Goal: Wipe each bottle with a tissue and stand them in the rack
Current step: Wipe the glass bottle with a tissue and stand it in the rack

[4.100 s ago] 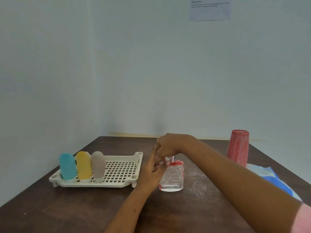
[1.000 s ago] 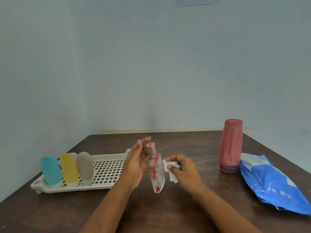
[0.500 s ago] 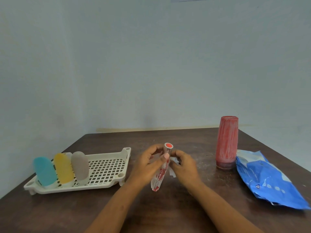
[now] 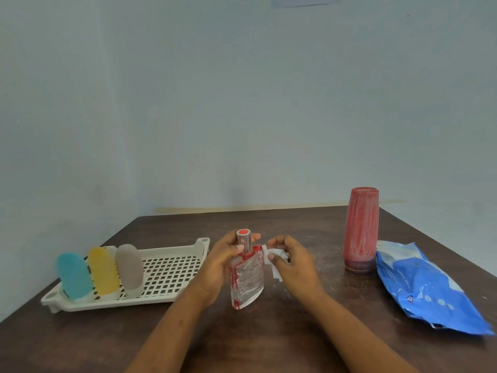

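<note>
Rack [image 4: 172,270] left of the left hand [image 4: 219,267] has open grid beside three bottles [image 4: 103,270]. That hand grips the flat bottle [image 4: 246,281] by its neck; right hand [image 4: 291,265] pinches a tissue [image 4: 274,261] touching it. Bare table [image 4: 269,335] lies nearer the person.

White slotted plastic rack [image 4: 166,270] lies lower left on the dark wooden bench [image 4: 269,332], three rounded bottles [image 4: 103,271] inside; tall red bottle [image 4: 361,230] and blue plastic packet [image 4: 427,289] lower right.
</note>
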